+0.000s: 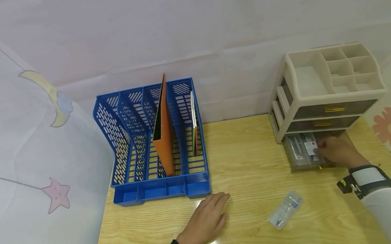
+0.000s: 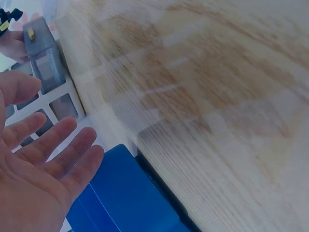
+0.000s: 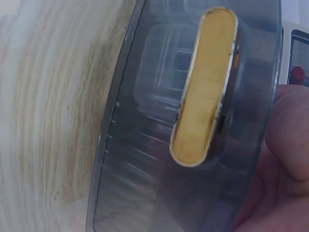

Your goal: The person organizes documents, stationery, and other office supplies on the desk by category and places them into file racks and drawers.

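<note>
On the right, my right hand (image 1: 338,150) reaches into the pulled-out bottom drawer (image 1: 294,162) of a small cabinet. Its fingers pinch the edge of a small white card with a red mark (image 1: 311,148), which lies over clear packets (image 1: 298,153) in the drawer. In the right wrist view, the smoky drawer front with its gold handle (image 3: 205,87) hides part of this hand (image 3: 285,159). My left hand (image 1: 207,217) rests on the table, fingers extended, just in front of the blue file rack (image 1: 161,189). Nothing is in its grasp in the left wrist view.
A clear packet with blue bits (image 1: 286,210) lies on the table between the hands. The rack holds an orange folder (image 1: 166,147) and thin booklets (image 1: 194,126). The white cabinet (image 1: 310,79) has open compartments on top and two closed drawers above the open one.
</note>
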A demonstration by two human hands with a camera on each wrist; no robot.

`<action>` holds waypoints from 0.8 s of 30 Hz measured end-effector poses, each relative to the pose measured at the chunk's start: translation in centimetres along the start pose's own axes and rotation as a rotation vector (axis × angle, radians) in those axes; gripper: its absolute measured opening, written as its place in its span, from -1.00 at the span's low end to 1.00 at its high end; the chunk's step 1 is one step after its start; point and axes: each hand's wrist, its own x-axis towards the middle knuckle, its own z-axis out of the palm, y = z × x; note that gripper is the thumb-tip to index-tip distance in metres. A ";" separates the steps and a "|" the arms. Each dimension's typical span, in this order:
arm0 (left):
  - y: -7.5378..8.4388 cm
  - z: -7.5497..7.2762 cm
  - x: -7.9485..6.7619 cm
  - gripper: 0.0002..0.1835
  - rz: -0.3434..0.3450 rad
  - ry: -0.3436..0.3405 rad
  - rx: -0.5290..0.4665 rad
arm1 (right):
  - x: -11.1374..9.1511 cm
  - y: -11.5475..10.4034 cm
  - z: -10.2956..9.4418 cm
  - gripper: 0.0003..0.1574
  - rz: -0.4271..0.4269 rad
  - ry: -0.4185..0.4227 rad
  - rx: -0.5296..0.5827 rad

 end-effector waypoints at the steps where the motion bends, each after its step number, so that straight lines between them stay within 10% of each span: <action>1: 0.0 0.0 0.1 -0.41 -0.001 0.001 -0.001 | 0.0 0.0 0.0 -0.30 -0.005 0.001 0.000; 6: -0.1 0.2 0.3 -0.41 -0.003 0.012 -0.006 | -1.5 -1.2 -0.1 -0.34 -0.035 0.082 -0.007; 14: -0.1 0.3 0.4 -0.38 -0.006 0.028 0.005 | -5.6 -4.5 1.1 -0.79 -0.306 0.565 -0.152; 24: 0.0 0.1 1.3 -0.36 0.007 0.069 0.008 | -8.5 -6.0 2.2 -0.75 -0.447 0.718 -0.135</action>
